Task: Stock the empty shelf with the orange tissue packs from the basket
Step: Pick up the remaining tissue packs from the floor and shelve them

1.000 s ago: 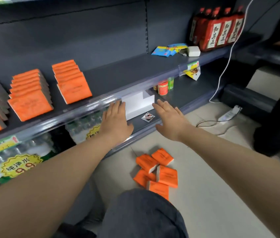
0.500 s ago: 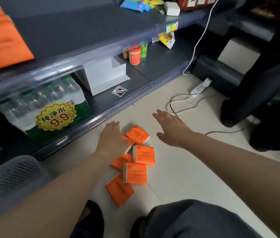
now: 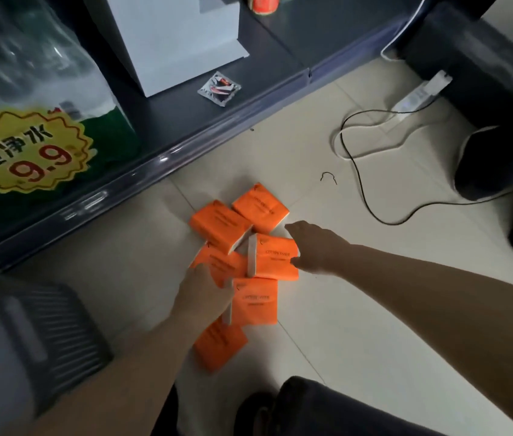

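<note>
Head view: six orange tissue packs [image 3: 256,302] are awaiting shelving; left hand [image 3: 203,298] and right hand [image 3: 316,250] are touching them, grips unclear.

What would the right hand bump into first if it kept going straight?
Probably the middle orange tissue pack, lying on the floor right before the right hand. The hand seems to touch that pack's edge, though depth is unclear.

The tissue packs [image 3: 239,243] lie on the floor [image 3: 359,309] before me: shelf [image 3: 185,143] behind them, basket [image 3: 28,341] left (nearer me), power strip [image 3: 418,96] behind-right.
</note>
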